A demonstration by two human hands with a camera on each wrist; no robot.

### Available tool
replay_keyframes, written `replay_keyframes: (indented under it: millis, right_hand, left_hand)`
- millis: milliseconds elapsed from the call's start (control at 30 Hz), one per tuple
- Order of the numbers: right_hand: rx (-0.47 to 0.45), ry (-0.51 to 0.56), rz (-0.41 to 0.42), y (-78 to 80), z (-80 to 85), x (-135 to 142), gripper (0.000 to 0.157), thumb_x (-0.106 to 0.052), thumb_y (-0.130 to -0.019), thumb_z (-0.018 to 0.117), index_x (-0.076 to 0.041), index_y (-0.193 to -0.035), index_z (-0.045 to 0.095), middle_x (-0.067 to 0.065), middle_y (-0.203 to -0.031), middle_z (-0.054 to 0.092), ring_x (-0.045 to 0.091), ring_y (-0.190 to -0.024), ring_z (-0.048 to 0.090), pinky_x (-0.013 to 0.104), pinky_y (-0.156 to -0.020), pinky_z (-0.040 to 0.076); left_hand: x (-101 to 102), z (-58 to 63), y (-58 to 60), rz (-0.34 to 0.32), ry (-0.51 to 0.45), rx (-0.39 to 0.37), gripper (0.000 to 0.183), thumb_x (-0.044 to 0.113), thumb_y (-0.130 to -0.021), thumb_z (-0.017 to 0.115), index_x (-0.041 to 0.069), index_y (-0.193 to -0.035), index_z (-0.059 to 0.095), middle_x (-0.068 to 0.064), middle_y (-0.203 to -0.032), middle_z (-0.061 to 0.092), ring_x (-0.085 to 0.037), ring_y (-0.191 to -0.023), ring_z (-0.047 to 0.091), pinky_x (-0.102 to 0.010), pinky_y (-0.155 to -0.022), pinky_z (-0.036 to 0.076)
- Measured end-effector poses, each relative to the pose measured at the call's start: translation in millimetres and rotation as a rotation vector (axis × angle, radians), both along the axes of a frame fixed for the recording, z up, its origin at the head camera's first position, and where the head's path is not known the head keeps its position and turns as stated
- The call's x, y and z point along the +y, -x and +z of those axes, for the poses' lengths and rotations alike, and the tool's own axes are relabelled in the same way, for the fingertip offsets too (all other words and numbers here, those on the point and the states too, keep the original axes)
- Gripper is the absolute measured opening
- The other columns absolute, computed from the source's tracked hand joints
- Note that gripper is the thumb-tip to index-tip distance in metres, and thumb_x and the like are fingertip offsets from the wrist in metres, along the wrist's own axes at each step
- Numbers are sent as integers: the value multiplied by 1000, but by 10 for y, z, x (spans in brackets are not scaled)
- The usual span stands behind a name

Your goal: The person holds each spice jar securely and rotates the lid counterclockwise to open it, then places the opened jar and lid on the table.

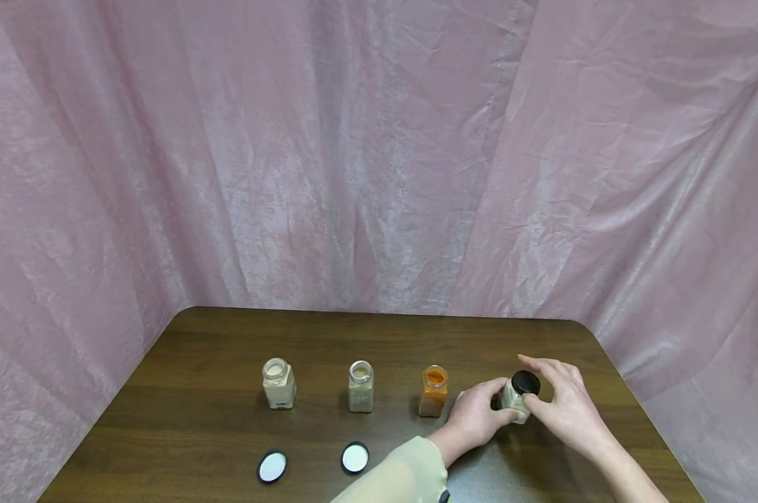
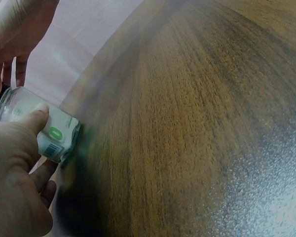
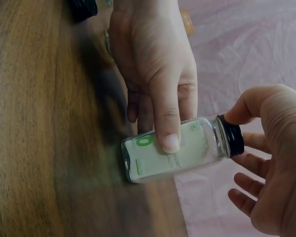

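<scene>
A clear glass spice jar (image 1: 513, 405) of pale powder, its label marked in green, stands at the right part of the table. My left hand (image 1: 476, 418) grips the jar's body, the thumb (image 3: 167, 126) lying across the label. On the jar's neck sits a black lid (image 3: 232, 136). My right hand (image 1: 564, 405) pinches this lid, with the thumb on one side and the index finger at the other. Left of my left hand is a lidless jar of orange powder (image 1: 433, 391).
Two more uncapped jars stand leftward: a pale-powder jar (image 1: 361, 388) and a cream-powder jar (image 1: 279, 384). Before them lie two black lids with white undersides, a middle lid (image 1: 355, 458) and a left lid (image 1: 272, 467). A pink curtain (image 1: 379, 175) hangs behind the wooden table (image 1: 190, 391).
</scene>
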State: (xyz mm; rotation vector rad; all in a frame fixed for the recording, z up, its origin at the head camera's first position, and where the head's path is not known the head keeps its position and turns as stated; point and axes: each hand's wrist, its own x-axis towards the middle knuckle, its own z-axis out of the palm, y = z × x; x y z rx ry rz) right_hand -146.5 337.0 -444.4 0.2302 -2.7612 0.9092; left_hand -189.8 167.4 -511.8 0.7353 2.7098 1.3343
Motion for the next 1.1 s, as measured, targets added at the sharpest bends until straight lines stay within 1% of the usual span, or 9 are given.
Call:
replay_keyframes:
  millis: [133,233,300,467,600,700,800,933,1100]
  right_hand:
    - [-16,-5,-19,-10,24,17,57,-25,-92,77,-10,-143,58,16,-138,56,40,-132,36,63,-95,36]
    - [-11,-14,-36,-13,26,23,60,-38,-92,77,-9,-141,60,16,-136,58,40,-131,36,63,-96,35]
    - [-4,-22,-45,-14,25,27,61,-43,-91,77,-9,-140,60,15,-135,59,40,-131,36,63,-96,34]
    - [44,-57,-63,-13,17,38,62,-46,-88,80,-8,-134,64,15,-128,63,41,-127,39,61,-96,33]
    - [73,-90,-80,-11,11,36,63,-50,-85,81,-8,-130,67,15,-124,66,42,-124,42,60,-95,34]
    - [82,-105,-89,-5,8,36,64,-53,-83,82,-8,-127,68,16,-121,67,44,-123,43,60,-95,34]
    - [88,-118,-100,-2,0,40,65,-54,-81,83,-7,-124,70,15,-119,68,44,-121,44,59,-95,33]
    - [88,-134,-111,-3,-6,42,62,-54,-80,84,-8,-119,72,15,-117,68,44,-119,44,59,-95,33]
    - [90,-145,-120,-9,0,38,57,-52,-79,85,-8,-113,73,14,-114,68,43,-117,45,59,-94,34]
  left_hand:
    - [4,-9,3,0,-3,-9,45,39,-86,82,30,-128,68,21,-111,69,-1,-104,64,-33,-96,46]
    - [3,-5,4,-1,-3,-13,45,40,-86,82,31,-128,68,21,-111,69,-1,-104,64,-35,-97,46]
    - [2,-2,5,0,-3,-13,45,41,-86,82,31,-128,68,21,-111,68,-1,-104,63,-35,-98,45]
    - [-3,-2,9,-2,-4,-12,45,41,-86,82,31,-128,68,21,-109,68,0,-103,63,-33,-97,46]
    - [-6,-7,11,-4,-13,-18,44,39,-86,82,30,-127,69,21,-107,68,1,-102,62,-28,-92,48]
    - [-6,-6,11,-4,-17,-22,43,38,-86,83,31,-126,69,20,-108,69,0,-101,62,-27,-89,48]
    - [-8,-2,7,-3,-14,-20,43,38,-86,83,30,-126,69,19,-109,69,-1,-101,63,-27,-89,48]
    - [-6,-6,3,-1,-3,-14,45,40,-85,83,31,-127,68,18,-112,70,-1,-103,64,-32,-94,47]
    - [2,-11,4,-7,0,-30,46,42,-86,82,31,-129,68,18,-114,70,-1,-105,64,-38,-97,45]
